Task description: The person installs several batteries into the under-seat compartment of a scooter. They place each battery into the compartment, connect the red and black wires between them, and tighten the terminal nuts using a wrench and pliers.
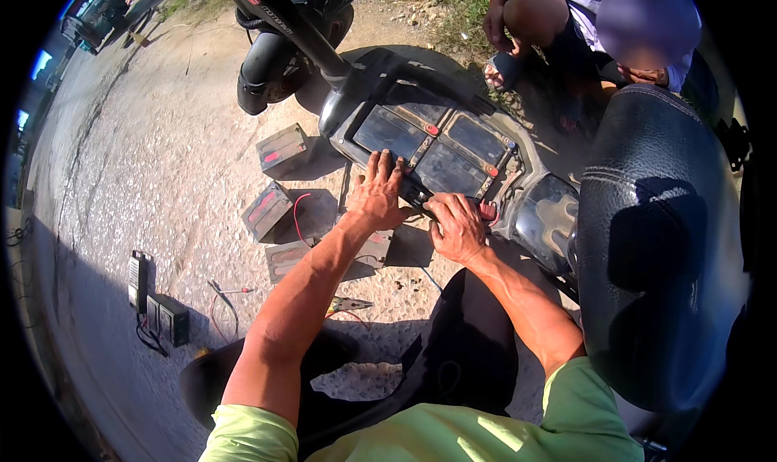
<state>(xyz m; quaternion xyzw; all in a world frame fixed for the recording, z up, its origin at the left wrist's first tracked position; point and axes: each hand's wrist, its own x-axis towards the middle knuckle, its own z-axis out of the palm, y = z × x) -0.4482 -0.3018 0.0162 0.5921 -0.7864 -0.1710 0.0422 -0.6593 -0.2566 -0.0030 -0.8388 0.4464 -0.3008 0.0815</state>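
Several dark batteries (452,168) with red terminal caps sit side by side in the open floor compartment of a black electric scooter (336,110). My left hand (377,191) lies with its fingers stretched over the near edge of that compartment, against the battery at the left. Just to its right, my right hand (458,226) bends its fingers over the same near edge, beside a black part (415,193). Whatever its fingers grip is hidden under them. A red piece (487,210) shows right beside this hand, near some wires.
Loose grey batteries (282,150) stand on the rough ground at left, one with a red wire (298,215). Pliers (350,304), a screwdriver (235,290) and a black boxy device (168,320) lie nearer. The scooter's seat (655,243) rises at right; another person (558,33) crouches beyond.
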